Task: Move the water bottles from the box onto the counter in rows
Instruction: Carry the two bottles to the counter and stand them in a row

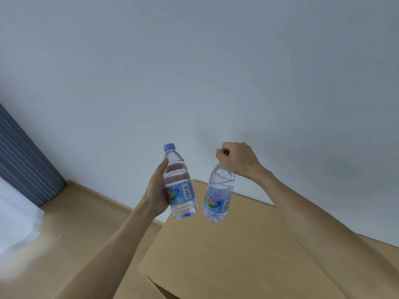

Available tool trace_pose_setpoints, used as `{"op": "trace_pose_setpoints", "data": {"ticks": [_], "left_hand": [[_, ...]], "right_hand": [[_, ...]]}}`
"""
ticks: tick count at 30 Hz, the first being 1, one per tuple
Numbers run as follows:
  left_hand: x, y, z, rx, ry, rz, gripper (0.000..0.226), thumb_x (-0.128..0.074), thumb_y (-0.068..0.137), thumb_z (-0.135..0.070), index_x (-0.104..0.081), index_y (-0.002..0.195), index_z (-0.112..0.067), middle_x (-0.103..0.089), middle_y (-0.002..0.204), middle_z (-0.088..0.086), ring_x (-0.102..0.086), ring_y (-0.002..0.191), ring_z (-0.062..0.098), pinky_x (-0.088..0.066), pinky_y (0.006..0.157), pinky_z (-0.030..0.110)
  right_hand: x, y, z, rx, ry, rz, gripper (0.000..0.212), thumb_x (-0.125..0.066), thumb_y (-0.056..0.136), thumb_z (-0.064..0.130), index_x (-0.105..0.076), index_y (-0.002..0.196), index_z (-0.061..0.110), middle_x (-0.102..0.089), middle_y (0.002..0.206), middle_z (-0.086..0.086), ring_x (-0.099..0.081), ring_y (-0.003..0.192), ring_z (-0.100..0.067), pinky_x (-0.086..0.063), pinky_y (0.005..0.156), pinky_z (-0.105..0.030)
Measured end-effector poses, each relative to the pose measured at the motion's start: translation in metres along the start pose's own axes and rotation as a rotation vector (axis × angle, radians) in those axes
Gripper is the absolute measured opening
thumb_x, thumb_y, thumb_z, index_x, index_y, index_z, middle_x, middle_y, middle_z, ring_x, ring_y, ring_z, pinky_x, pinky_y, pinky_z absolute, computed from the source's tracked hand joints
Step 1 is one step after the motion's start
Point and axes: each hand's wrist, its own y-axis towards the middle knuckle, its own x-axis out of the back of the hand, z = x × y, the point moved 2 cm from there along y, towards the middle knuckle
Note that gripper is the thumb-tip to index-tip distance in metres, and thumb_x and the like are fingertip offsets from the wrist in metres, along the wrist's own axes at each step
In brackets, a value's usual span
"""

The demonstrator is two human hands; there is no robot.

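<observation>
Left hand (158, 190) grasps the left bottle (180, 184) around its labelled body; long axis near upright, cap leaning slightly left, base down; right hand (236, 158) is clenched over the cap of the right bottle (218, 195), which hangs below the fist; long axis tilted, neck up-right, base down-left; both bottles are held in the air above the cardboard box (226, 251), near each other, not touching.
</observation>
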Motion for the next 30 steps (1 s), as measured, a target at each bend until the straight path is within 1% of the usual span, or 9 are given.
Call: {"op": "trace_pose_setpoints", "data": {"ticks": [3,7,11,14,18,19,23,28,30], "left_hand": [[-0.007,0.023,0.010,0.045,0.114,0.052,0.036,-0.072,0.074,-0.042,-0.066,0.100,-0.019,-0.066,0.096,0.007,-0.065,0.081,0.022,-0.053,0.076,0.036],[-0.009,0.054,0.029,0.051,0.174,0.009,0.050,-0.069,0.076,-0.040,-0.060,0.118,-0.014,-0.070,0.105,0.010,-0.068,0.090,0.025,-0.055,0.075,0.036],[-0.008,0.079,0.039,0.030,0.301,0.003,0.053,-0.076,0.073,-0.042,-0.057,0.117,-0.020,-0.074,0.103,0.005,-0.073,0.089,0.023,-0.057,0.065,0.032],[-0.006,0.100,0.043,0.010,0.423,0.051,0.061,-0.083,0.069,-0.038,-0.053,0.119,-0.023,-0.075,0.100,0.003,-0.073,0.091,0.023,-0.059,0.072,0.037],[-0.006,0.126,0.047,-0.008,0.507,0.094,0.059,-0.086,0.067,-0.029,-0.052,0.115,-0.029,-0.074,0.100,-0.002,-0.072,0.087,0.012,-0.055,0.065,0.019],[-0.006,0.133,0.048,-0.007,0.517,0.105,0.057,-0.086,0.070,-0.024,-0.051,0.115,-0.030,-0.073,0.102,-0.002,-0.072,0.087,0.012,-0.055,0.065,0.019],[-0.004,0.159,0.053,0.020,0.535,0.152,0.064,-0.086,0.063,-0.026,-0.050,0.116,-0.030,-0.071,0.109,0.000,-0.069,0.097,0.020,-0.058,0.082,0.036],[0.001,0.182,0.059,0.023,0.589,0.196,0.062,-0.087,0.066,-0.018,-0.051,0.112,-0.036,-0.070,0.110,-0.005,-0.067,0.096,0.015,-0.051,0.075,0.027],[0.003,0.187,0.064,0.028,0.595,0.210,0.064,-0.088,0.062,-0.022,-0.051,0.112,-0.036,-0.069,0.112,-0.005,-0.067,0.098,0.018,-0.052,0.077,0.030]], "right_hand": [[-0.002,-0.001,-0.020,-0.060,-0.020,0.006,0.040,-0.051,0.090,0.030,-0.035,0.056,0.015,-0.036,0.045,0.003,-0.031,0.048,-0.019,-0.032,0.052,-0.031],[-0.004,-0.003,-0.041,-0.144,-0.048,-0.012,0.039,-0.051,0.091,0.031,-0.037,0.058,0.015,-0.040,0.047,0.001,-0.032,0.049,-0.020,-0.036,0.053,-0.033],[-0.006,0.000,-0.054,-0.213,-0.085,0.006,0.035,-0.053,0.090,0.036,-0.048,0.062,0.017,-0.053,0.053,0.002,-0.044,0.052,-0.020,-0.042,0.056,-0.033],[-0.008,0.005,-0.061,-0.267,-0.105,0.045,0.031,-0.054,0.090,0.040,-0.057,0.072,0.016,-0.061,0.061,0.003,-0.056,0.062,-0.021,-0.046,0.063,-0.034],[-0.013,0.015,-0.071,-0.327,-0.079,0.067,0.028,-0.057,0.089,0.041,-0.059,0.075,0.017,-0.063,0.065,0.003,-0.058,0.066,-0.020,-0.047,0.065,-0.034],[-0.015,0.019,-0.073,-0.334,-0.066,0.068,0.026,-0.059,0.089,0.039,-0.058,0.075,0.017,-0.063,0.066,0.003,-0.058,0.065,-0.020,-0.046,0.064,-0.033],[-0.026,0.031,-0.082,-0.376,0.022,0.077,0.022,-0.064,0.086,0.033,-0.059,0.074,0.015,-0.059,0.062,0.006,-0.051,0.056,-0.013,-0.047,0.057,-0.031],[-0.049,0.037,-0.092,-0.422,0.085,0.075,0.019,-0.069,0.083,0.030,-0.061,0.075,0.016,-0.059,0.065,0.009,-0.053,0.056,-0.007,-0.050,0.054,-0.028],[-0.059,0.036,-0.095,-0.436,0.092,0.057,0.019,-0.071,0.082,0.029,-0.062,0.076,0.014,-0.061,0.067,0.007,-0.052,0.057,-0.007,-0.048,0.054,-0.026]]}}
